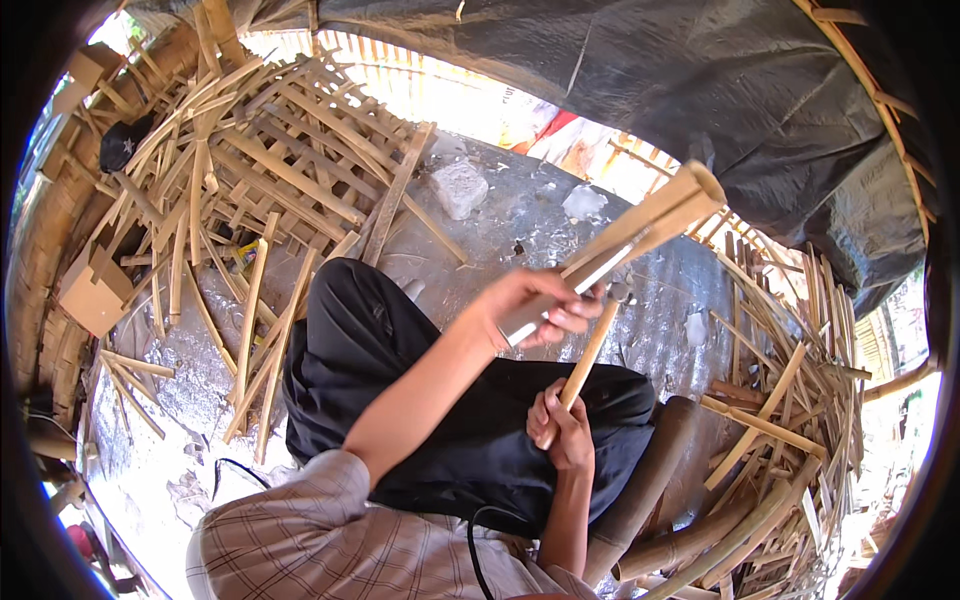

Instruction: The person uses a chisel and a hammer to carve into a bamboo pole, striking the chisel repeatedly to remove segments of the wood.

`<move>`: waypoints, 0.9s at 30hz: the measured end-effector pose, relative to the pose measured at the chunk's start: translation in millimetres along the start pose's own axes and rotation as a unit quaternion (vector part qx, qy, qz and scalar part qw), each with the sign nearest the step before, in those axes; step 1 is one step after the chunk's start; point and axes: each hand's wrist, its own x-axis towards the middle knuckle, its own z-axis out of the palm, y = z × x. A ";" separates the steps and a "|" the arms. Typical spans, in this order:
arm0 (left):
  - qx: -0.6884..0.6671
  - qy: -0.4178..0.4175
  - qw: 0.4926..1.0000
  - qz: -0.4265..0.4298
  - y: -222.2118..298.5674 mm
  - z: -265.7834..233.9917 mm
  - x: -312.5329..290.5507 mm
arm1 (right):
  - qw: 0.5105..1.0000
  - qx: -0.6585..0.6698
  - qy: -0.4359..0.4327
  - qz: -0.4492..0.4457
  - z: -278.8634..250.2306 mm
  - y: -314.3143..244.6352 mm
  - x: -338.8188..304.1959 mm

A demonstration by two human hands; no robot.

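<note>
Bamboo piece (672, 212) leaning toward 2 o'clock, wooden-handled tool (590, 350) rising beneath it at 4 o'clock.
Near the centre, the left hand (540, 308) is curling its fingers around the bamboo's near end, where a shiny strip is running along one side; whether that is a separate blade, I cannot tell. At 5 o'clock, the right hand (562, 425) is closing around the handle; its grey metal end is sitting close to the bamboo, contact unclear. Slats (290, 170) are lying heaped at 10 o'clock.
</note>
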 end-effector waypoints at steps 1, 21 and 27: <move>-0.038 -0.005 0.999 0.010 -9.0 4.5 1.9 | 0.999 -0.048 -0.011 -0.005 -3.9 -2.9 -4.0; -0.045 0.079 0.974 0.209 -11.1 5.8 -24.4 | 0.923 -0.161 0.085 -0.338 127.0 -112.3 -26.3; 0.008 0.142 0.970 0.195 -21.9 20.6 -23.7 | 0.849 -0.359 0.207 -0.326 124.7 -78.3 6.9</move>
